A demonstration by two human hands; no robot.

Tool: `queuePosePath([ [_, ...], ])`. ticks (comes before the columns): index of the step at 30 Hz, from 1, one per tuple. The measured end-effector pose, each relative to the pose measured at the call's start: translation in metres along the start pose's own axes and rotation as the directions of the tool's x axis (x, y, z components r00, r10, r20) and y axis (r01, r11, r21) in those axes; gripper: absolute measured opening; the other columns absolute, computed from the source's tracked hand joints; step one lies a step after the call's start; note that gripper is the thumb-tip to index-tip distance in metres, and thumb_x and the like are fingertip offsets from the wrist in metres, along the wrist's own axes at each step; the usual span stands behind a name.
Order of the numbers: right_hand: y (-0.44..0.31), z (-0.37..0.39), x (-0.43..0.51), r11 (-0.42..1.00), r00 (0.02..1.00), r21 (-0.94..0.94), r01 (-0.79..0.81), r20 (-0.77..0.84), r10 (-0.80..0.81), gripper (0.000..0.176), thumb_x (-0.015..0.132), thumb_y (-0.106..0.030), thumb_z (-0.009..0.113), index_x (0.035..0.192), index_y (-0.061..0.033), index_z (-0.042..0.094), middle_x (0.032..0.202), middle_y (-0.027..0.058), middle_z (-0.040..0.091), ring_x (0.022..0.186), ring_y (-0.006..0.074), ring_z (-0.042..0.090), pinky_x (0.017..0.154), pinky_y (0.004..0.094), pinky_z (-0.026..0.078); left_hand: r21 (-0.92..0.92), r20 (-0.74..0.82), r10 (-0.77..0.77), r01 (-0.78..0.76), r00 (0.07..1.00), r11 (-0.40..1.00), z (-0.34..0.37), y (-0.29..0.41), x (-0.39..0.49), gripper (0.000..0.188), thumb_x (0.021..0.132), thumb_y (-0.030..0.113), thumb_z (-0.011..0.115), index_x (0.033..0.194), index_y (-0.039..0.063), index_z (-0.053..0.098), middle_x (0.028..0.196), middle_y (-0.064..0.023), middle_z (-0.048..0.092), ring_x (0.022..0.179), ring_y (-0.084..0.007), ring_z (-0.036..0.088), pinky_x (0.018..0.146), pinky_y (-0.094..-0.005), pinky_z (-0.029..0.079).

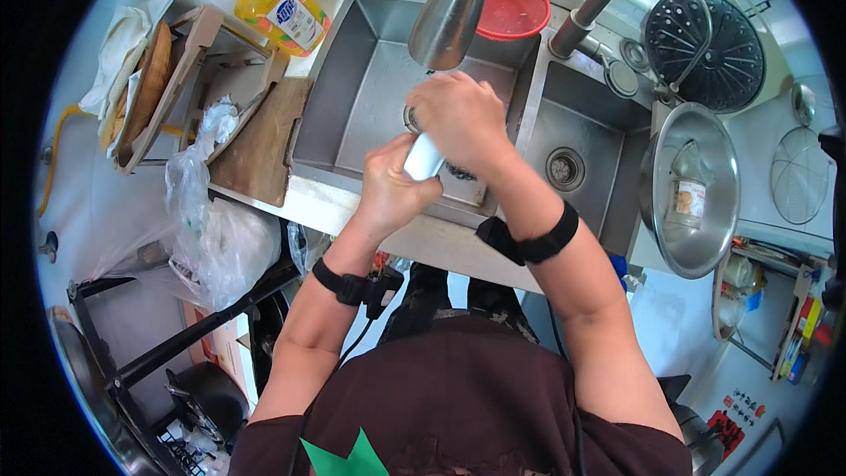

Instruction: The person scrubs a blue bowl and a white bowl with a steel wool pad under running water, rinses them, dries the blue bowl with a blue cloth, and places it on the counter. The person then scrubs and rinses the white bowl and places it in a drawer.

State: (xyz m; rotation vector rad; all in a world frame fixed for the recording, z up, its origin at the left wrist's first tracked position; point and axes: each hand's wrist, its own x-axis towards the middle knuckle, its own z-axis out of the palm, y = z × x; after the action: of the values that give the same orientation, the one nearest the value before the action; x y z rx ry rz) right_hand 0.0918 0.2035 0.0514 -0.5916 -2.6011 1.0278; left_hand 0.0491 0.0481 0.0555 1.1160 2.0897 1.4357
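Over the left basin of a stainless steel double sink, my left hand is closed around a white object, whose kind I cannot tell. My right hand is bent over its upper end, partly blurred; whether it grips the object or something else is hidden. A metal faucet head hangs just above my right hand. Part of a round metal rim shows between the hands. Something dark, too unclear to name, lies in the basin beneath my right wrist.
A red plastic basket sits behind the left basin. Left are a yellow soap pump bottle, a wooden cutting board and plastic bags. Right of the small basin, a steel bowl holds a jar, near a black perforated steamer plate.
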Motion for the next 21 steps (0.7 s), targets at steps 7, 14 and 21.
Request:
queuePosePath([
  [7, 0.002, 0.005, -0.006, 0.995, 0.961, 0.012, 0.099, -0.259, -0.092, 0.022, 0.089, -0.020, 0.055, 0.092, -0.0062, 0.071, 0.082, 0.0076, 0.067, 0.080, 0.0262, 0.062, 0.068, 0.0345, 0.047, -0.186, -0.079, -0.083, 0.068, 0.993, 0.980, 0.004, -0.002, 0.000, 0.026, 0.065, 0.001, 0.065, 0.091, -0.003, 0.066, 0.088, -0.0082, 0.067, 0.079, -0.0155, 0.065, 0.071, -0.0292, 0.051],
  [14, -0.013, 0.011, -0.022, 0.976, 0.957, -0.035, 0.217, -0.192, -0.219, 0.020, 0.084, -0.017, 0.051, 0.084, -0.0095, 0.070, 0.089, 0.0087, 0.067, 0.094, 0.0286, 0.060, 0.079, 0.0430, 0.044, -0.189, -0.023, -0.066, 0.061, 0.998, 0.980, 0.008, -0.013, -0.005, 0.027, 0.066, -0.005, 0.070, 0.094, -0.001, 0.067, 0.089, -0.0060, 0.068, 0.083, -0.0119, 0.064, 0.073, -0.0270, 0.050],
  [21, 0.007, 0.026, -0.033, 0.969, 0.856, 0.123, 0.213, -0.501, -0.125, 0.018, 0.084, -0.015, 0.060, 0.097, -0.0052, 0.069, 0.100, 0.0097, 0.066, 0.095, 0.0279, 0.059, 0.082, 0.0382, 0.045, -0.704, -0.134, -0.307, 0.127, 0.942, 0.698, 0.014, -0.017, 0.004, 0.023, 0.072, -0.006, 0.067, 0.095, -0.002, 0.068, 0.090, -0.0023, 0.067, 0.078, -0.0087, 0.062, 0.071, -0.0257, 0.052],
])
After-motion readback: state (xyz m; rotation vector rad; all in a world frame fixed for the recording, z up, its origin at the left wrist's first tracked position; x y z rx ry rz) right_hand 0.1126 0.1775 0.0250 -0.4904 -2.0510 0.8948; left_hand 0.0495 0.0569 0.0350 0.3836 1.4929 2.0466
